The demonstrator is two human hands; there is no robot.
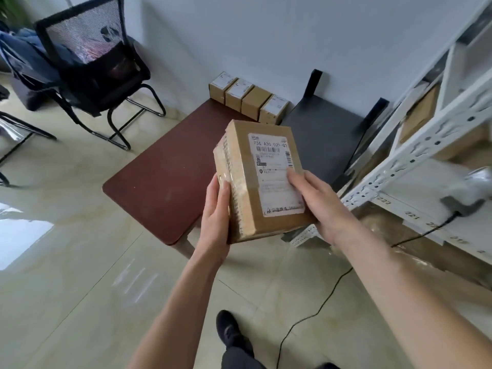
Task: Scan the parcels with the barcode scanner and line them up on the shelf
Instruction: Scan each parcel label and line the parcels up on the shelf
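I hold a brown cardboard parcel with a white barcode label facing up, in front of me above the low tables. My left hand grips its taped left side. My right hand grips its right edge, thumb lying on the label. The grey barcode scanner lies on the white metal shelf at the right, its black cable trailing down to the floor. Several small labelled parcels stand in a row against the wall at the back of the dark red table.
A dark grey stand sits beside the red table. Cardboard boxes rest on the upper shelf levels. A black mesh chair with clothing stands at the left. The scanner cable crosses the tiled floor near my shoe.
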